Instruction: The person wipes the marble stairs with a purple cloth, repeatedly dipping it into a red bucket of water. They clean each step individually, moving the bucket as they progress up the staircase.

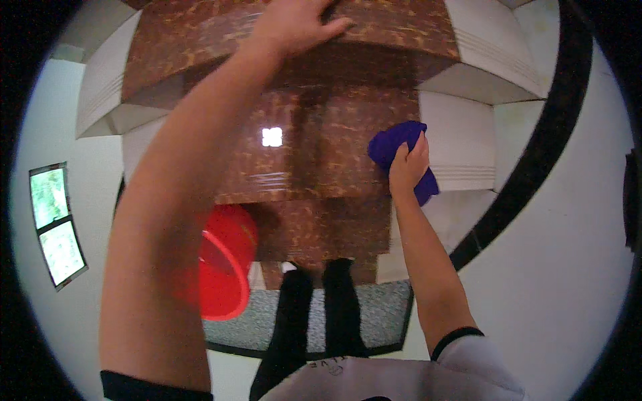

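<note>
A flight of glossy reddish-brown stone-patterned steps fills the middle of the view. My right hand (410, 163) holds a crumpled purple cloth (393, 142) against the right end of a stair tread (346, 145). Part of the cloth hangs out below the palm, beside the white side edge of the step. Farther up, my left hand (303, 25) is over the higher tread (396, 22), thumb spread and nothing seen in it. The top edge of the view cuts off its fingers, and whether the palm bears on the stone cannot be told.
A red plastic bucket (228, 270) stands at lower left, partly hidden by my left forearm. My feet in dark trousers (293, 311) are on a lower step. Below lies a grey speckled mat (383, 311). A black curved band (531, 150) runs along the right wall; a window (57, 225) is at left.
</note>
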`<move>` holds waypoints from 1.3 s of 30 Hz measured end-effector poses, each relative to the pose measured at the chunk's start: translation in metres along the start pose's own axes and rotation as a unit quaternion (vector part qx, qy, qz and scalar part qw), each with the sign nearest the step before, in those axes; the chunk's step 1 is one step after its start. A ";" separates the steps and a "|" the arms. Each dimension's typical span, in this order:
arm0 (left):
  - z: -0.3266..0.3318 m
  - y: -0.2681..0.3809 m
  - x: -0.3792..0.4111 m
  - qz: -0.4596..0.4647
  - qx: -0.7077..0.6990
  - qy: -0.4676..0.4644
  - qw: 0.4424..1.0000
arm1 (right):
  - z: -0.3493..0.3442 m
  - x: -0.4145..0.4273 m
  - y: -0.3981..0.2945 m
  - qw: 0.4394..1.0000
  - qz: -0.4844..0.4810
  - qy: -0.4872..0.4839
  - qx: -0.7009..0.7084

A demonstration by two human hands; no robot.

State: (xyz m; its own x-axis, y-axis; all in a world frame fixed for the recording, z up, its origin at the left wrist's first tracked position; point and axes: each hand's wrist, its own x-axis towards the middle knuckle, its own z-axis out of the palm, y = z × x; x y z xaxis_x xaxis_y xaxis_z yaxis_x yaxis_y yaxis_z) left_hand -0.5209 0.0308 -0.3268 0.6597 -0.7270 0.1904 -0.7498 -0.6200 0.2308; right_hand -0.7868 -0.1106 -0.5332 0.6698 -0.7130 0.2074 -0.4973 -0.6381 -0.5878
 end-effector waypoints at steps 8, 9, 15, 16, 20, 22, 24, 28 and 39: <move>0.019 -0.036 -0.070 0.040 -0.067 0.189 0.979 | 0.072 -0.090 -0.118 0.981 -0.187 -0.053 -0.030; 0.018 -0.033 -0.093 0.042 -0.084 0.213 0.973 | 0.074 -0.089 -0.117 0.980 -0.193 -0.030 -0.023; 0.003 -0.175 -0.357 -0.105 0.016 0.115 0.988 | 0.089 -0.090 -0.105 0.971 -0.228 0.040 -0.059; -0.013 -0.204 -0.403 -0.196 0.005 0.082 0.977 | 0.090 -0.089 -0.107 0.970 -0.229 0.044 -0.067; -0.039 -0.242 -0.557 -0.485 -0.155 0.006 0.861 | 0.087 -0.087 -0.110 0.969 -0.234 0.039 -0.060; -0.034 -0.233 -0.605 -0.519 -0.235 -0.011 0.822 | 0.087 -0.089 -0.114 0.970 -0.228 0.036 -0.079; -0.028 -0.224 -0.631 -0.473 -0.199 -0.012 0.858 | 0.088 -0.090 -0.114 0.964 -0.245 0.056 -0.088; -0.019 -0.227 -0.645 -0.548 -0.221 -0.006 0.807 | 0.088 -0.088 -0.108 0.962 -0.251 0.050 -0.092; -0.020 -0.230 -0.649 -0.491 -0.210 -0.034 0.845 | 0.087 -0.089 -0.103 0.963 -0.249 0.061 -0.080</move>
State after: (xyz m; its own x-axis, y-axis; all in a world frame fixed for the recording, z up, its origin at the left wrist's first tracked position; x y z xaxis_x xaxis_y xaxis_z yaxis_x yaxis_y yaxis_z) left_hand -0.7758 0.6512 -0.4848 0.9384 0.0539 -0.3412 0.2510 -0.7851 0.5662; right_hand -0.7466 0.0441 -0.5592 0.7818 -0.3303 0.5289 -0.2163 -0.9392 -0.2667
